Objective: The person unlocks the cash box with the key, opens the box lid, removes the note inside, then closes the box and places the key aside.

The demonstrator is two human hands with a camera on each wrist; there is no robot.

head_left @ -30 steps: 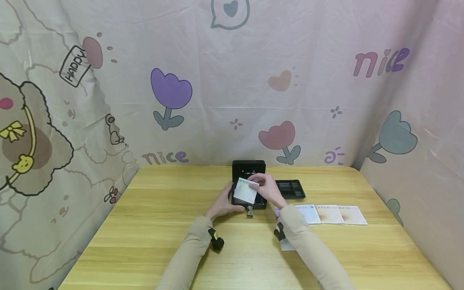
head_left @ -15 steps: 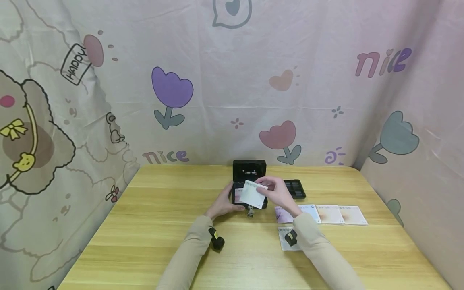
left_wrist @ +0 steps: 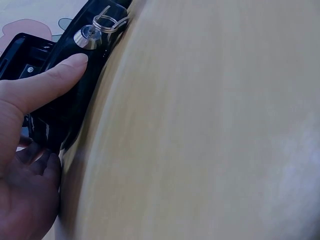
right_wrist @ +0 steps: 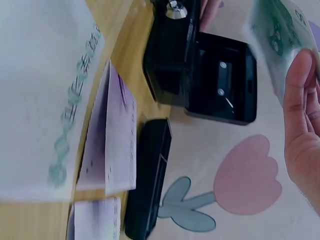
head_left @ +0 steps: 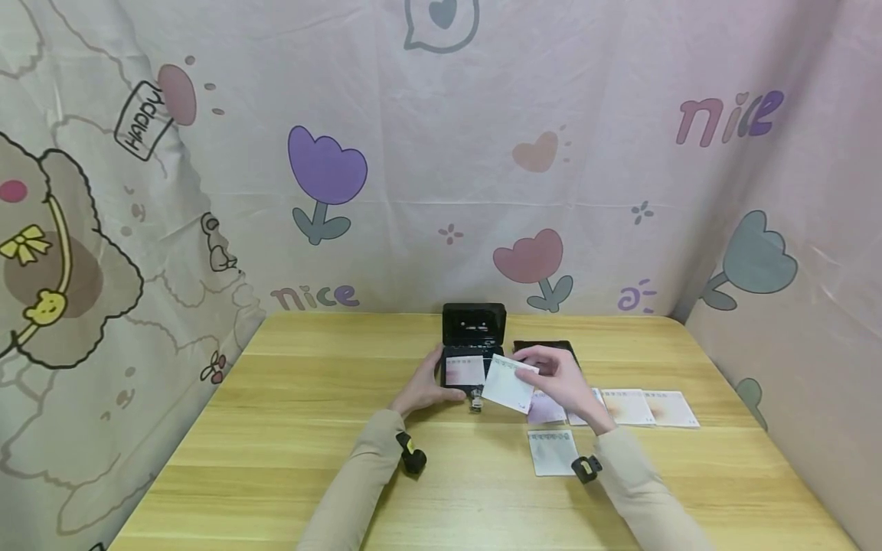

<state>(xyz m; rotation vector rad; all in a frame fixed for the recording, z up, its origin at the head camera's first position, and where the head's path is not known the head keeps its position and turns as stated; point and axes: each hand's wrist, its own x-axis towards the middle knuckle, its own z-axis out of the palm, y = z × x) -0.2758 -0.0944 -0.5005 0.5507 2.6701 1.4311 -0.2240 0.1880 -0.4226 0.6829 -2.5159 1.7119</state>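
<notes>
A small black cash box (head_left: 474, 327) stands with its lid up near the table's back. My left hand (head_left: 420, 388) grips its left side, the thumb (left_wrist: 60, 80) pressing the front beside a silver lock with keys (left_wrist: 106, 25). A folded pinkish note (head_left: 465, 371) lies inside. Between thumb and fingers, my right hand (head_left: 561, 380) pinches a folded green-printed paper note (head_left: 508, 385), which overlaps the box's front right corner in the head view. Another greenish note (head_left: 551, 453) lies on the table below the right hand.
Right of the box sits a black compartment tray (head_left: 561, 347), partly behind the right hand. A row of folded notes runs rightward: a purple one (head_left: 544, 409), a bluish one (head_left: 580, 418) and two pinkish-beige ones (head_left: 627, 407). A printed curtain (head_left: 427, 229) hangs behind the wooden table (head_left: 310, 459).
My right hand has carried the green-printed note from over the box toward the right and nearer me, uncovering the pinkish note inside. The left hand keeps its hold on the box.
</notes>
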